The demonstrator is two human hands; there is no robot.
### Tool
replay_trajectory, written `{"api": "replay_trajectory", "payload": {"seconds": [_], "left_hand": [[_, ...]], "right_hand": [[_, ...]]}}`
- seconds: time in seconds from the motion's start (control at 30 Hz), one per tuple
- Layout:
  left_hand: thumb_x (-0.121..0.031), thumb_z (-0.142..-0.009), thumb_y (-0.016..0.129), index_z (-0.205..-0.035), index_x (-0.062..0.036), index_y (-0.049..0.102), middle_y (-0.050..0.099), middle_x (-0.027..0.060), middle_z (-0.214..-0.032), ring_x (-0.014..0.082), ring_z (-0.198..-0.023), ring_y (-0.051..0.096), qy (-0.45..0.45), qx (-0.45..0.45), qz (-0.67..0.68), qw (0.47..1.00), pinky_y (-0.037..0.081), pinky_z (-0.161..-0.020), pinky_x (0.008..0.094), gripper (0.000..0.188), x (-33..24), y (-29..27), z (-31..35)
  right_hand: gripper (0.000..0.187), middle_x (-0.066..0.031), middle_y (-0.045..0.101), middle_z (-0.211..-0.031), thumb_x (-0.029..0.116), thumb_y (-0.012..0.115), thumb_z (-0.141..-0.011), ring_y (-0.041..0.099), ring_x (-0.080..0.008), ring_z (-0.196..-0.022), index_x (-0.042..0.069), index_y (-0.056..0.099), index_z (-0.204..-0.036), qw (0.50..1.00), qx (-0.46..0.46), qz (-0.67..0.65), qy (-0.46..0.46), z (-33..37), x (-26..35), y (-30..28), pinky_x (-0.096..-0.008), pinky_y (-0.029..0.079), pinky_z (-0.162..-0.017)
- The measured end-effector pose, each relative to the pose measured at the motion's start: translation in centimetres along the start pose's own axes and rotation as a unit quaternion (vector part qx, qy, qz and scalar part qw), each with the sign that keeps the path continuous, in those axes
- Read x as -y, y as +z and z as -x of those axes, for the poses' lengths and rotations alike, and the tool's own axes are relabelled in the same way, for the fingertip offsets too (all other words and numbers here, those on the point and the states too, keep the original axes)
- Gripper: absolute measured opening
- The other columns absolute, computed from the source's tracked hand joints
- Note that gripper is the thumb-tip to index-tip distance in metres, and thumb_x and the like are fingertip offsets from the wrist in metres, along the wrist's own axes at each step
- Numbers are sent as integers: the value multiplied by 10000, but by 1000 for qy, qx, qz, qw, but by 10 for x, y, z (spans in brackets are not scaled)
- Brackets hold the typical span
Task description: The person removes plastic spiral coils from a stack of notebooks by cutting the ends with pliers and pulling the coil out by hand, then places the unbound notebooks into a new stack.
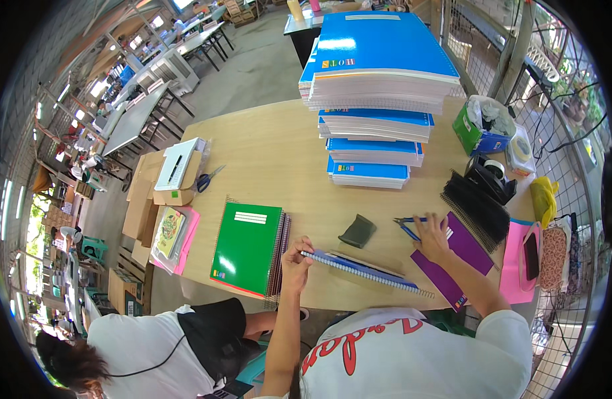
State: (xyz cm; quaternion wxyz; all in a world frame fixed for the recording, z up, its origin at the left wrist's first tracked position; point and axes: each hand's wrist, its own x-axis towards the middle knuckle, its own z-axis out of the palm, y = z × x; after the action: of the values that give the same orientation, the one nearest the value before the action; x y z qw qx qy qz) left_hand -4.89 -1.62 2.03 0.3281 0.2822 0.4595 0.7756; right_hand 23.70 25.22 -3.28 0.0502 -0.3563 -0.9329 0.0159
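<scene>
My left hand (296, 263) is closed on one end of a blue-covered spiral notebook (349, 268), which it tilts up with the wire coil on top. Loose coil sticks out at the notebook's right end. To the right, my right hand (433, 241) reaches over the table with its fingers apart, at the handles of blue-handled pliers (407, 229). Partly beneath that hand lies a purple notebook cover (471, 247). Between my hands, farther back, is a small dark grey-green block (358, 231). A stack of spiral notebooks with a green cover (247, 246) lies left of my left hand.
Tall stacks of blue-covered books (385, 53) stand at the back. Black wire coils (477, 209), a tape dispenser (492, 176), a green box (479, 126) and a pink bag (518, 259) line the right side. Scissors (209, 178) lie left, near cardboard boxes (143, 193). Another person (139, 352) sits at left.
</scene>
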Motion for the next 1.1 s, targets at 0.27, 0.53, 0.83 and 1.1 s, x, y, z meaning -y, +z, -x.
{"api": "replay_trajectory", "payload": {"seconds": [0.27, 0.53, 0.83, 1.1], "left_hand": [[49, -776, 763, -989, -14, 679, 643, 72, -1044, 145, -982, 589, -29, 6, 4, 1000, 467, -866, 273, 237, -6, 5, -3], [17, -806, 755, -1223, -16, 570, 655, 54, -1058, 119, -957, 621, -29, 4, -4, 1000, 485, -830, 231, 457, -3, 3, -2], [16, -796, 764, -1262, -20, 524, 652, 62, -1140, 110, -985, 622, -28, -9, 15, 999, 506, -864, 254, 525, -11, 12, -7], [48, -741, 806, -1328, -30, 479, 690, 39, -917, 97, -875, 645, -44, -34, -7, 998, 519, -811, 239, 677, -10, 13, -12]], "right_hand": [[480, -180, 569, -1210, 226, 622, -896, 532, -330, -1190, 70, 486, -1329, 912, 150, -376, 60, -55, 13, -9, -480, 440, -968], [273, -73, 648, -1017, 237, 655, -858, 592, -237, -1080, 119, 645, -1104, 870, -109, -102, -470, -85, 169, -198, -554, 329, -1102], [81, -14, 621, -913, 160, 658, -772, 596, -192, -987, 125, 679, -842, 750, -192, 5, -633, -105, 200, -208, -535, 319, -1135], [66, 4, 657, -908, 172, 654, -778, 622, -185, -913, 167, 717, -761, 743, -253, -25, -619, -98, 197, -200, -521, 301, -1145]]}}
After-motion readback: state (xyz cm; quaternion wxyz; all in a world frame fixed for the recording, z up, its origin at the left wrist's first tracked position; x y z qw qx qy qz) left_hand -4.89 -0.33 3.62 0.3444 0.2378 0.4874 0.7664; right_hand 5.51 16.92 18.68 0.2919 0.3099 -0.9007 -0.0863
